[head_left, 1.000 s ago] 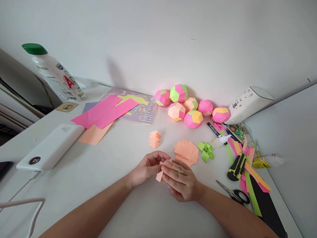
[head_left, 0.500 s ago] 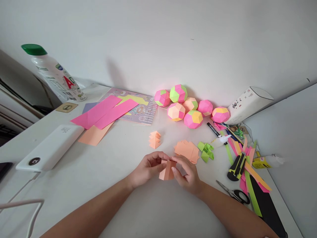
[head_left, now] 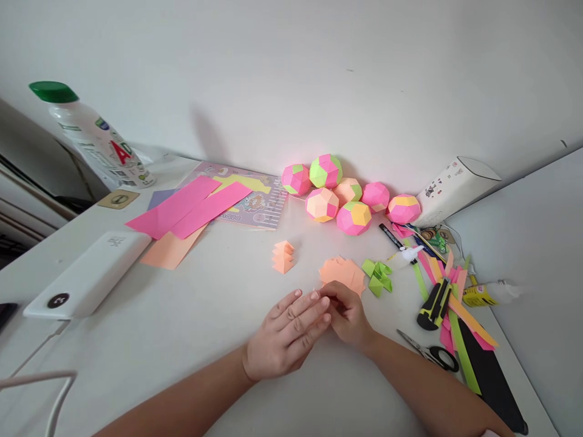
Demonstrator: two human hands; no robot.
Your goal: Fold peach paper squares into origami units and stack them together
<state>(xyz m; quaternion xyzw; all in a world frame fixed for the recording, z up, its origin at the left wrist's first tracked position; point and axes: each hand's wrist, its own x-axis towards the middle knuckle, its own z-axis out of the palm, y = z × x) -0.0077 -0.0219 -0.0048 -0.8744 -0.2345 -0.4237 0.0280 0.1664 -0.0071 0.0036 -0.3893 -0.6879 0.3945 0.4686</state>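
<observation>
My left hand [head_left: 289, 334] has its back turned up, fingers long and close together, their tips against my right hand [head_left: 350, 317]. The fingers of my right hand are curled in. The folded peach paper held between both hands is now hidden behind them. Just beyond the right hand lies a fanned pile of flat peach paper pieces [head_left: 344, 273]. Next to it rests a folded green paper piece [head_left: 378, 277]. A stack of folded peach paper pieces [head_left: 283, 257] with a zigzag edge lies farther off, above the left hand.
Several faceted paper balls [head_left: 322, 205] sit by the wall. On the right are scissors [head_left: 430, 352], a box cutter [head_left: 433, 306], paper strips [head_left: 471, 321] and a yellow-labelled bottle [head_left: 485, 294]. Pink paper sheets [head_left: 173, 206], a white power bank [head_left: 91, 273] and a green-capped bottle [head_left: 95, 139] are left.
My left hand has turned over, its back now up and its fingers stretched across toward the right hand, covering the folded peach paper. The right fingers have curled in more.
</observation>
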